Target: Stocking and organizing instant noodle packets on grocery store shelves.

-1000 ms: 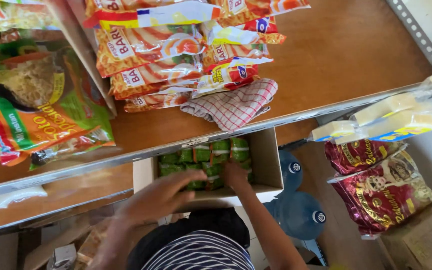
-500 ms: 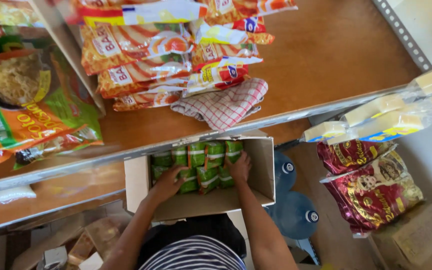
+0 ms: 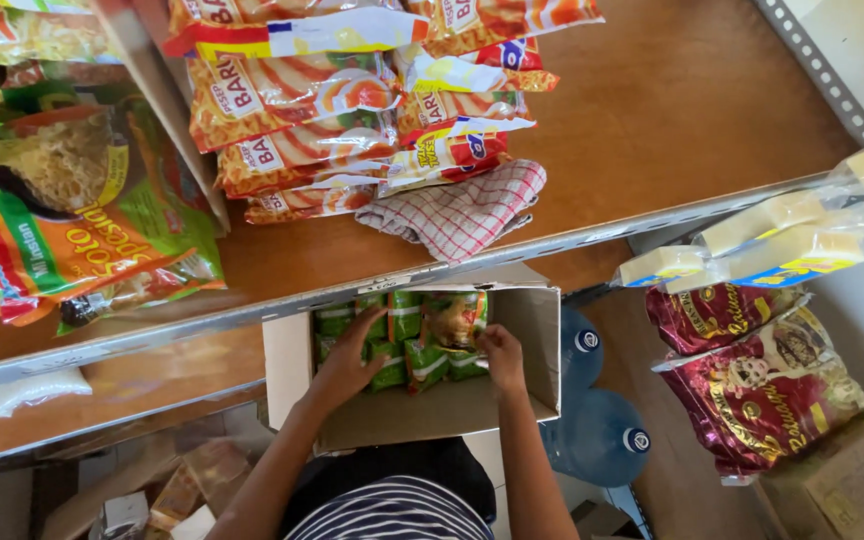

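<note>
Now, packets: my left hand (image 3: 347,362) rests spread on the green packets (image 3: 399,340) in the box (image 3: 542,345).
Right hand (image 3: 500,360): pinching one packet top.
Handling: light, soft, crinkly; likely slippery; take by edges.

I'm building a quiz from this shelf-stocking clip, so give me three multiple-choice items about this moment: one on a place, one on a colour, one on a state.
1. Where are both hands?
A. On the checked cloth
B. Inside the cardboard box
C. On the water bottles

2. What colour are most of the packets in the box?
A. Green
B. Blue
C. White

3. What state is the cardboard box in?
A. Taped shut
B. Crushed flat
C. Open at the top, partly filled

Answers:
1 B: the left hand and the right hand both reach into the cardboard box below the shelf edge.
2 A: the green packets stand in a row at the box's far side.
3 C: its flaps are up and bare box floor shows in front of the packets.
</note>
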